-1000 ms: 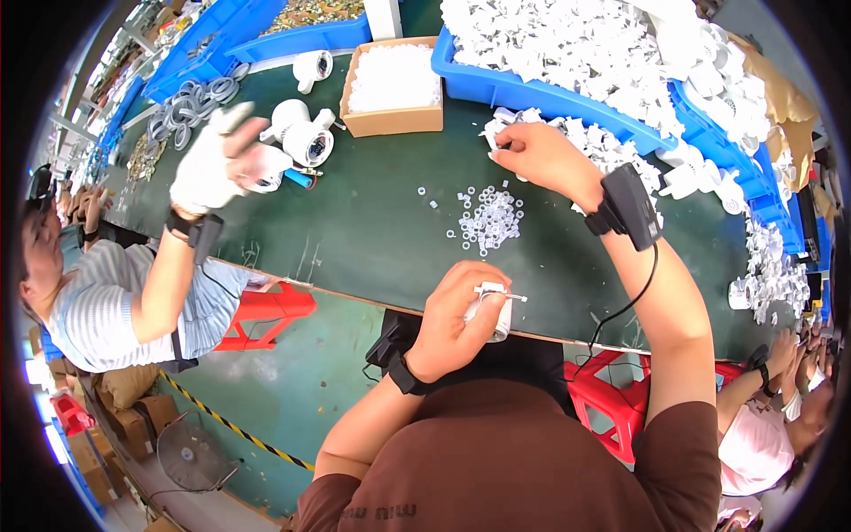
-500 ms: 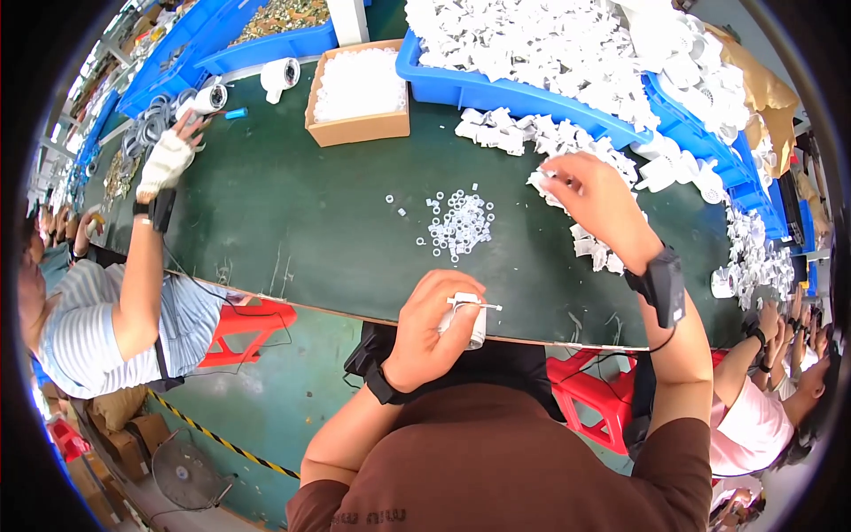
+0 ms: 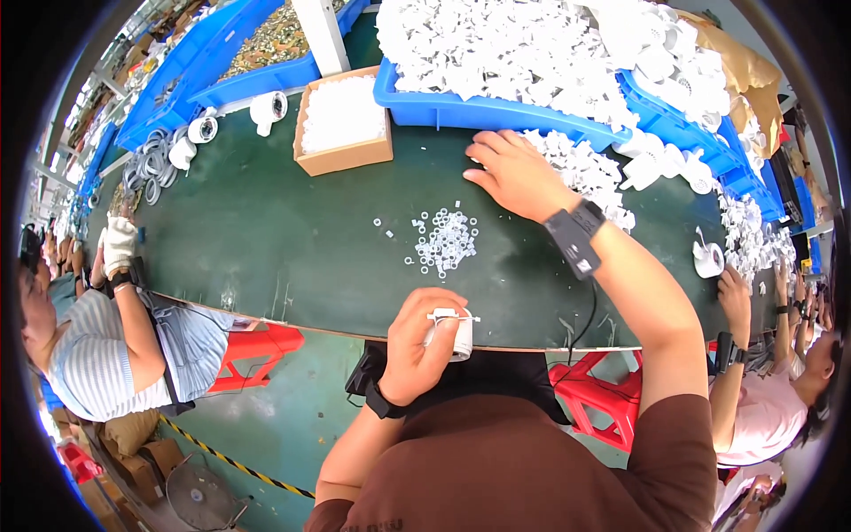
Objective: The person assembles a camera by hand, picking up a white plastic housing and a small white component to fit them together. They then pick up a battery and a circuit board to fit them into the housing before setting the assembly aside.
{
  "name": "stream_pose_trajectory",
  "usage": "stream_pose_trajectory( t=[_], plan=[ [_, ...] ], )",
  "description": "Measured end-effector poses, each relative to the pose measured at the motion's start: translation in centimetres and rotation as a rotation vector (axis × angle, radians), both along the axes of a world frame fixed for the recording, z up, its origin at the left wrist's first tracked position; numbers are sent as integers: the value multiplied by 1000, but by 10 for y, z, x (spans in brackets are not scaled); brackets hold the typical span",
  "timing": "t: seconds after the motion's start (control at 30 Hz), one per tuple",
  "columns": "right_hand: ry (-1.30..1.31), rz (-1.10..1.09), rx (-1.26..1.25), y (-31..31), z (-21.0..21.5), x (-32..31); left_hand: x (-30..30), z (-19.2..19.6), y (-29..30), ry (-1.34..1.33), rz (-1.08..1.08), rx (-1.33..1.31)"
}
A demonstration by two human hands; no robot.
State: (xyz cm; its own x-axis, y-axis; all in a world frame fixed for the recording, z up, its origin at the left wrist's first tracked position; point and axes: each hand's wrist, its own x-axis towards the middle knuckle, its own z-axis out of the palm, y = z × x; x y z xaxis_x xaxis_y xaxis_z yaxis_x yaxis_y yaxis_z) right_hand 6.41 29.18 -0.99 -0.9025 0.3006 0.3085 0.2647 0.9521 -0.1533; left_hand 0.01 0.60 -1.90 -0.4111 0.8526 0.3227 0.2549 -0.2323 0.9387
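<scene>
Near the table's front edge, my left hand (image 3: 424, 348) is closed around a white camera housing (image 3: 463, 340), with a thin white cable and small connector across its top. My right hand (image 3: 519, 173) is palm down at the left end of a pile of small white plastic parts (image 3: 581, 173), just below a large blue bin. Its thumb and fingers are stretched and apart, with nothing visible between them; the hand hides part of the pile. Between my hands and slightly left is a scatter of small translucent rings (image 3: 448, 241) on the green table (image 3: 257, 226).
A cardboard box (image 3: 344, 160) of white pieces stands at the back, beside the blue bin (image 3: 479, 113) heaped with white parts. White camera housings (image 3: 268, 110) and grey cables (image 3: 152, 168) lie at the left. Co-workers sit on both sides; a red stool (image 3: 603, 399) is at my right.
My right hand has moved left along the pile, its fingers going from pinched together to spread. My left hand still holds the housing. The left co-worker's gloved hand has drawn back from the camera housings.
</scene>
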Motion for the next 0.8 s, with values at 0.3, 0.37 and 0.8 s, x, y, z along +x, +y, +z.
stream_pose_trajectory(
  t=[0.3,0.37,0.8],
  plan=[
    [188,-174,-312,-25,63,117,-5,4,-1,-46,-12,-20],
    [209,-342,-276,-31,56,152,-3,5,-1,-49,-19,-21],
    [82,-601,-411,-54,-7,136,-1,2,-1,4,-1,-34]
  ],
)
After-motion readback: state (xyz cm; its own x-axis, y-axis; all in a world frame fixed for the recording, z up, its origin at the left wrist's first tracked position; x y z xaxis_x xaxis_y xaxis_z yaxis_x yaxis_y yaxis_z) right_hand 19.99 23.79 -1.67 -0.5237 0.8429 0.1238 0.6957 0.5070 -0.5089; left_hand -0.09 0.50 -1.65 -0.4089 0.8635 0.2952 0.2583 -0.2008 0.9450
